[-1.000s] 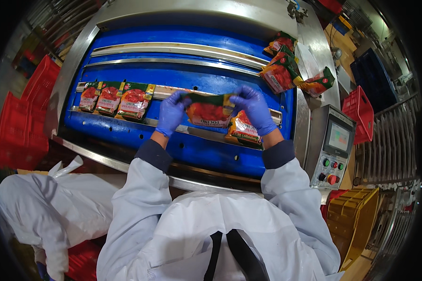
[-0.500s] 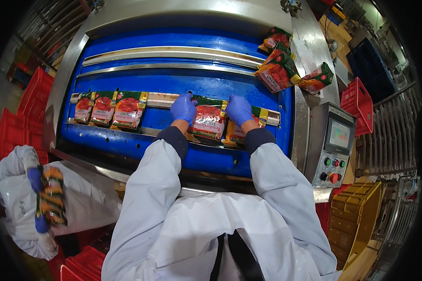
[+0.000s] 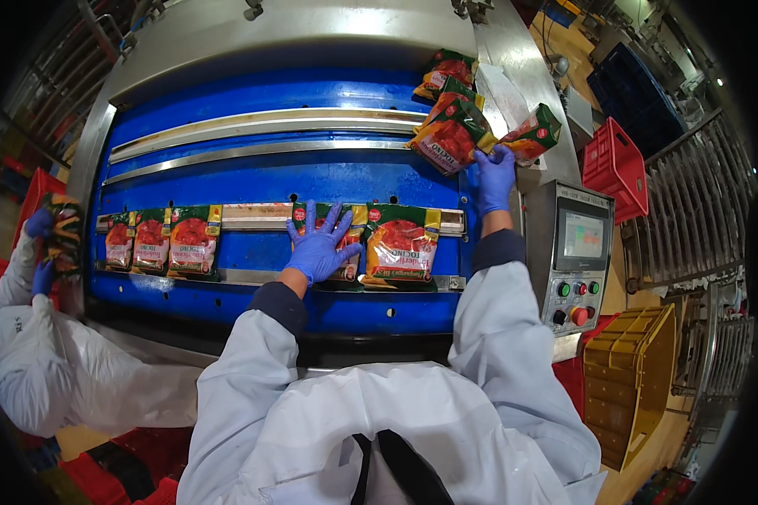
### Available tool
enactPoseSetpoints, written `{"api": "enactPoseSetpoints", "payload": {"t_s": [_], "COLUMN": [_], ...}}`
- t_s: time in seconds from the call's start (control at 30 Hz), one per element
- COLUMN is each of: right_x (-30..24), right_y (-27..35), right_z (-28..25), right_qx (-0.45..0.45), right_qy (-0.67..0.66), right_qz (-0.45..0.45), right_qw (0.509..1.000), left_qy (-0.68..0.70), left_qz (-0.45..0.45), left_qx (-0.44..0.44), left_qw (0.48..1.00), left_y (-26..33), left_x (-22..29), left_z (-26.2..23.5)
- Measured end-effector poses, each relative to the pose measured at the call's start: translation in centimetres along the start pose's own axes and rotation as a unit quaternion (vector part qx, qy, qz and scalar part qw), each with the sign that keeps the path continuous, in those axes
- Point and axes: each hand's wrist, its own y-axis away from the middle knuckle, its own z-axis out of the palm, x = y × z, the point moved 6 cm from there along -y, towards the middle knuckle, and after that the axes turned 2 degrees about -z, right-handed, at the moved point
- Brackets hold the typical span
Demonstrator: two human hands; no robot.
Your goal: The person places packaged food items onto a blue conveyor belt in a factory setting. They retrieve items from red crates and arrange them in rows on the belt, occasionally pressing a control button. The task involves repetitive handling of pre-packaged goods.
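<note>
My left hand (image 3: 318,249), in a blue glove, lies with fingers spread over a red and green food pouch (image 3: 350,264), partly hiding it. To its right a larger pouch (image 3: 403,244) lies flat across the metal sealing bar (image 3: 253,217). At the far right my right hand (image 3: 496,181) pinches the near corner of a food pouch (image 3: 451,140) from the pile. More pouches (image 3: 445,72) lie behind that one, and another pouch (image 3: 532,135) leans beside it on the metal edge. Three pouches (image 3: 194,239) are lined up at the left of the bar.
A control panel (image 3: 583,240) with a screen and buttons stands at the right. Red crates (image 3: 615,171) and a yellow crate (image 3: 627,379) are beyond it. At the left, a co-worker's gloved hands (image 3: 40,222) hold a stack of packs. A second metal bar (image 3: 269,130) crosses the blue bed.
My right hand has left the row of pouches and reached the pile at the far right. My left hand has opened flat over a pouch. The co-worker's packs have moved farther away.
</note>
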Motion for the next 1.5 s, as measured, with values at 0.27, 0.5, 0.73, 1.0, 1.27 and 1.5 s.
{"api": "enactPoseSetpoints", "payload": {"t_s": [0.27,0.5,0.73,1.0,1.27,1.5], "right_x": [-5.3,-21.8,-17.9,-9.6,-8.2,-8.0], "right_y": [-1.6,12.6,22.7,25.0,25.3,23.7], "right_z": [6.5,12.9,15.2,22.5,26.6,25.9], "right_qx": [-0.276,-0.405,-0.495,-0.505,-0.516,-0.498], "right_qy": [0.022,0.019,-0.073,0.197,0.355,0.338], "right_qz": [-0.072,-0.18,0.062,-0.193,-0.145,-0.161], "right_qw": [0.958,0.896,0.864,0.818,0.766,0.782], "left_qy": [0.133,0.556,0.455,0.354,0.12,-0.081], "left_qz": [0.017,0.007,-0.116,-0.265,-0.36,-0.088], "left_qx": [-0.003,0.307,0.37,0.268,0.156,0.13], "left_qw": [0.991,0.772,0.802,0.856,0.912,0.984], "left_y": [-0.2,2.3,10.3,5.8,4.1,2.6], "left_x": [-0.6,-7.5,-13.3,-19.5,-19.8,-11.6], "left_z": [-1.5,-9.1,-9.1,-2.5,-5.1,-3.0]}}
